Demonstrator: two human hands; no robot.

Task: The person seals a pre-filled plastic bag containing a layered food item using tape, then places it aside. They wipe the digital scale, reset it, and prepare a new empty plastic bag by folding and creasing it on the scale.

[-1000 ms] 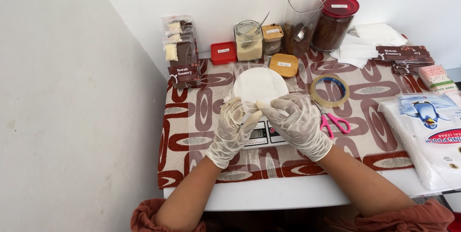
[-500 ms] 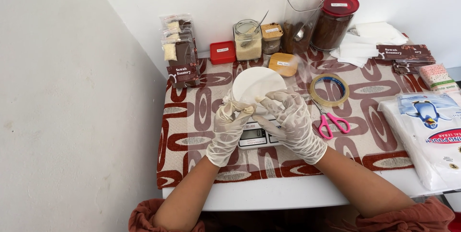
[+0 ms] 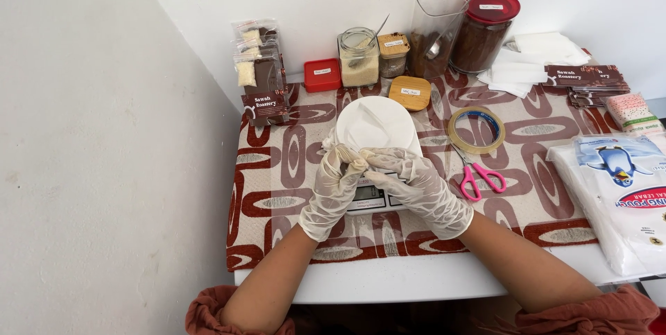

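Observation:
Both of my hands wear thin clear gloves and meet over a small digital scale [image 3: 369, 198]. A white bowl [image 3: 374, 124] rests on the scale. My left hand [image 3: 334, 189] and my right hand [image 3: 413, 184] together pinch a small white packet [image 3: 345, 148] just above the bowl's near rim. The packet is mostly hidden by my fingers.
On the patterned cloth [image 3: 277, 168] lie a tape roll [image 3: 476, 129], pink scissors [image 3: 480, 176] and a round wooden lid [image 3: 409, 92]. Jars [image 3: 359, 57], a red-lidded jar [image 3: 485, 30], a red box [image 3: 322, 74] and stacked packets [image 3: 258, 64] line the back. White plastic bags [image 3: 617, 196] sit at right.
My hands have shifted slightly toward the left near rim of the bowl while working the small packet between the fingers. Nothing else on the table moved.

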